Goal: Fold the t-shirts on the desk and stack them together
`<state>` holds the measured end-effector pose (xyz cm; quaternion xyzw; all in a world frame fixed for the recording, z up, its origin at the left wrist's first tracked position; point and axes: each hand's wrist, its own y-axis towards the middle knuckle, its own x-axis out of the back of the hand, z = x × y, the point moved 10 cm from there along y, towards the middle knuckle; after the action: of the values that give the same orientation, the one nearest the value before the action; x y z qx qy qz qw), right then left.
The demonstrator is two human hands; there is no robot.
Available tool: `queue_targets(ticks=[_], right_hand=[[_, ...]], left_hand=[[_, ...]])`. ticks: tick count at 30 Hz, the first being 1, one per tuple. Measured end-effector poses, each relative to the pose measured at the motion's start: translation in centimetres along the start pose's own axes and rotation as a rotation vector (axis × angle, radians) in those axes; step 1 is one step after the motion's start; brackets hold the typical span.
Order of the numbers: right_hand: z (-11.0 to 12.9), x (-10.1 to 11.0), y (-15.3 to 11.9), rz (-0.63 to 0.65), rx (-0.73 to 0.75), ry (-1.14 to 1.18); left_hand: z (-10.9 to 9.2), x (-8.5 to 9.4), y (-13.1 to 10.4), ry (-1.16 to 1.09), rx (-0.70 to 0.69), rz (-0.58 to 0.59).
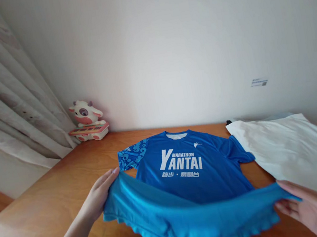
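Observation:
A blue T-shirt (184,166) with white "Marathon Yantai" lettering lies front up on the wooden surface, collar toward the wall. Its patterned sleeve (134,154) is on the left and a plain blue sleeve (239,152) on the right. Lighter blue cloth (193,221), which looks like the shirt's lower end, is raised and stretched between my hands, sagging in the middle. My left hand (105,191) pinches its left corner near the patterned sleeve. At the other corner, my right hand (307,201) is closed on the cloth, fingers partly hidden.
White cloth (295,149) lies to the right, touching the plain sleeve. A cow toy with a keyboard (87,121) stands in the back left corner beside a curtain (6,86). A pale wall (166,53) borders the wooden top (65,173) at the back.

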<state>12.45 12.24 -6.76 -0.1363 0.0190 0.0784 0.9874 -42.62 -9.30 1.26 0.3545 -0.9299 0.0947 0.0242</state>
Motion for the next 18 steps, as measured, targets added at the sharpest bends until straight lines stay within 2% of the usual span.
queue_targets(ticks=[2,4,6,8,10,14,18], right_hand=[[0.6,-1.8,1.3,-0.001,-0.047,0.082],[1.0,-3.1,2.2,0.022,-0.041,0.03],[1.0,-3.4,2.8,0.035,0.035,-0.134],[0.8,-3.0,3.1,0.028,0.152,-0.326],[0.3,-2.3,3.3,0.005,0.27,-0.487],[-0.7,-2.2,3.5,0.012,0.431,-0.725],[-0.6,-3.1,3.8,0.046,0.507,-0.837]], left_hand=[[1.2,-2.4,1.8,-0.183,0.136,0.038],[2.5,-4.2,3.4,-0.209,0.166,0.091],[3.2,-4.6,4.6,-0.071,0.054,0.118],[3.5,-4.8,4.9,0.143,-0.119,0.154],[3.8,-5.5,4.4,0.357,-0.264,0.229],[3.2,-6.8,2.4,0.741,-0.497,0.28],[1.9,-8.9,0.7,0.945,-0.688,0.384]])
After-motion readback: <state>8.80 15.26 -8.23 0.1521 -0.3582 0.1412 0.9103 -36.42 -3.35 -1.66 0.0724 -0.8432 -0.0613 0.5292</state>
